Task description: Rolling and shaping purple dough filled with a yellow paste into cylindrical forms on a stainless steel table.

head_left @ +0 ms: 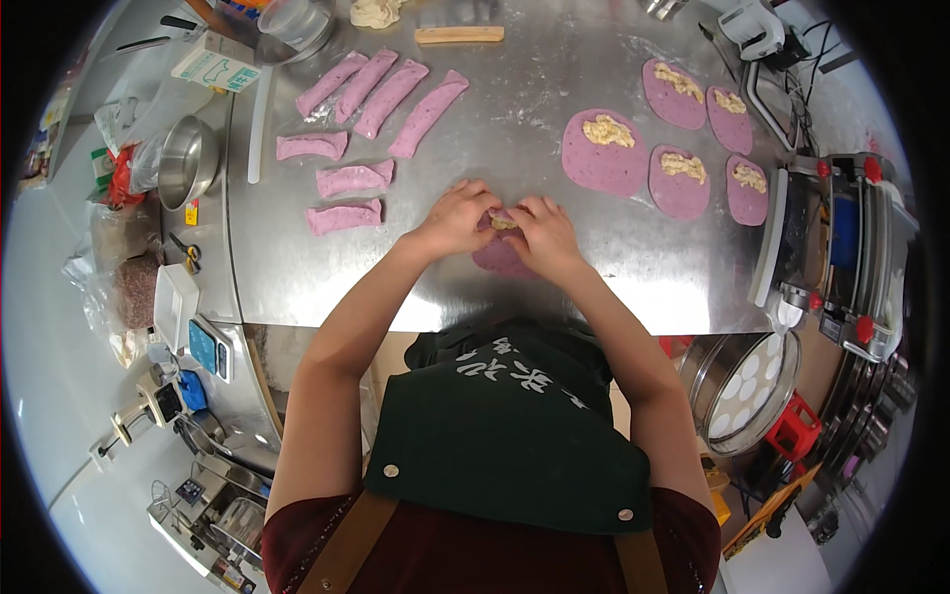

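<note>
Stainless steel filled most of the view: a wide metal worktable [515, 89], dusted with flour, seen from above by the person working at it. Among the containers, a steel mixing bowl [188, 158] stood at the table's left edge (its contents could not be made out), a clear plastic tub [295, 22] sat near the far edge, and a round steamer tray [744, 388] lined with pale paper rounds rested low on the right, beside a dough-rolling machine [841, 257]. Seven rolled logs of purple dough [381, 99] lay on the far left of the table. Five flat purple dough rounds [606, 153], each topped with a pale yellow crumbly filling, lay on the far right. At the near centre of the table lay one more purple dough round [498, 255], smooth, flattened, with a small mound of the same yellow filling at its middle. The left hand [453, 218] and right hand [542, 235] met over it, fingers curled and pinching the dough's edge up around the filling, so that only its near edge showed below the knuckles.
</note>
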`<state>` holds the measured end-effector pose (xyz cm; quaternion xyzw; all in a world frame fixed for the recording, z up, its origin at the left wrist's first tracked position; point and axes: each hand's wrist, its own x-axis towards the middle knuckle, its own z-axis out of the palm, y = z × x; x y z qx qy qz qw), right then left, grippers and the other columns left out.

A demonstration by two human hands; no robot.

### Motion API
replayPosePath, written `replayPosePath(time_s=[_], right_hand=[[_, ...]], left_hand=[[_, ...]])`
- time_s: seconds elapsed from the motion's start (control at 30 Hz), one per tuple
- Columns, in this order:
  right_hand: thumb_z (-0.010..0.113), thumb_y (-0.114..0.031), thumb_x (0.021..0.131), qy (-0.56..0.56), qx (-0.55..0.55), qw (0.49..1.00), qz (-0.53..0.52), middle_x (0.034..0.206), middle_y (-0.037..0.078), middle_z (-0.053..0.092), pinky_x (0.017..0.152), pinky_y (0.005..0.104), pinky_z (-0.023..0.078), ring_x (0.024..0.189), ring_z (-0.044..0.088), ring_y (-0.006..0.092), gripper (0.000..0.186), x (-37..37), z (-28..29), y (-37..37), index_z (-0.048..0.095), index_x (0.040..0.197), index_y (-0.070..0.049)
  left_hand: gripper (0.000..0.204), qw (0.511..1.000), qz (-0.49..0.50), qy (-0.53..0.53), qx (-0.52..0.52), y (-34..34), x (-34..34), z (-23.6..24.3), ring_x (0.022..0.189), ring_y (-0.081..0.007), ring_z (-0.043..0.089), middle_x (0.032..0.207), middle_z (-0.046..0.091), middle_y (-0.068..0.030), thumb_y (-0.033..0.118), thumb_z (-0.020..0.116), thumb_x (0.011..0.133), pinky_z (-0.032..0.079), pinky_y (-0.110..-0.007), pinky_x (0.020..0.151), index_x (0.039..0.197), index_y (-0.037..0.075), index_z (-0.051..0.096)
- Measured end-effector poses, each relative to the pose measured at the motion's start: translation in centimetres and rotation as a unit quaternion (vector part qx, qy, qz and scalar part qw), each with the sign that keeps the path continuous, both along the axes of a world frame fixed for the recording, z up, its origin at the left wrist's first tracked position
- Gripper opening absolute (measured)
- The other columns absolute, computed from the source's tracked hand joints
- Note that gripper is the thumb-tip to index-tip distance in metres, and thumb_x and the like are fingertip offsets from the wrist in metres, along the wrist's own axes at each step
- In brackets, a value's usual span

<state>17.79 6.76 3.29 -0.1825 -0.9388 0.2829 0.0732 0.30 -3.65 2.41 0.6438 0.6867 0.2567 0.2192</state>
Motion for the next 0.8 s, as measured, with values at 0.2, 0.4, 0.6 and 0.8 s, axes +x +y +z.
replayPosePath(time_s=[0.2,0.4,0.6,0.8], right_hand=[[0.070,-0.015,0.073,0.057,-0.002,0.998,-0.002,0.102,0.007,0.057,0.083,0.0420,0.043,0.098,0.054,0.0285,0.032,0.5,-0.5,0.1,0.064,0.104,-0.007],[0.065,-0.012,0.078,0.106,-0.009,0.992,-0.064,0.093,0.009,0.059,0.077,0.0413,0.047,0.090,0.056,0.0302,0.016,-0.1,-2.0,1.7,0.067,0.092,-0.006],[0.062,-0.015,0.081,0.003,-0.026,0.998,-0.063,0.087,0.008,0.060,0.077,0.0416,0.047,0.088,0.056,0.0299,0.011,0.8,-2.3,3.6,0.069,0.084,-0.007],[0.063,-0.016,0.079,-0.017,-0.057,0.997,-0.047,0.086,0.008,0.060,0.077,0.0422,0.046,0.088,0.056,0.0296,0.010,0.8,-2.1,4.1,0.070,0.083,-0.010]], left_hand=[[0.029,0.999,-0.009,-0.032,-0.003,0.3,0.2,0.6,0.092,-0.0310,0.055,0.093,0.058,-0.0108,0.012,0.071,0.071,0.046,-0.039,0.083,0.098,0.005,0.063],[0.018,1.000,0.021,-0.009,-0.002,1.5,0.8,-0.5,0.092,-0.0320,0.056,0.089,0.059,-0.0122,0.016,0.061,0.083,0.045,-0.041,0.084,0.096,0.004,0.063],[0.017,0.999,-0.005,0.003,-0.048,2.3,1.3,-0.6,0.095,-0.0322,0.056,0.092,0.060,-0.0124,0.018,0.059,0.084,0.044,-0.042,0.086,0.093,0.005,0.065],[0.015,0.998,-0.005,-0.003,-0.067,2.7,1.4,-0.9,0.094,-0.0322,0.055,0.091,0.059,-0.0118,0.017,0.061,0.082,0.045,-0.041,0.085,0.091,0.005,0.064]])
